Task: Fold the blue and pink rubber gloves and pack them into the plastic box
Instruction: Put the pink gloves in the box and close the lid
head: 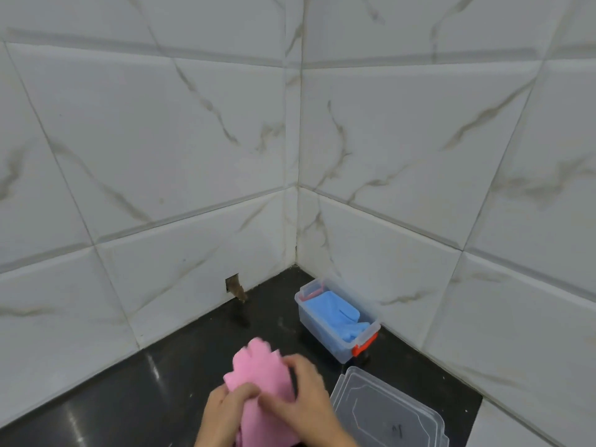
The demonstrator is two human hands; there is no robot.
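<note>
With the blue gloves (335, 312) already boxed, both hands' fingers (254, 393) were closed on the pink glove (258, 369), mid-fold, which next needed placing in the plastic box (322, 333).

Head-worn view, down into the tiled corner (292, 221), hands near the lower edge.

We are looking into the corner of what seems to be a home kitchen or wash area. White glazed wall tiles (167, 130) with grey marble veining are covering both walls, meeting at a grouted corner above a glossy black tabletop (135, 388). A small rough hole in the tiling (233, 285) is showing at tabletop level. A household plastic box (335, 321) and its clear lid (387, 411) are sitting there, suggesting domestic use.
</note>
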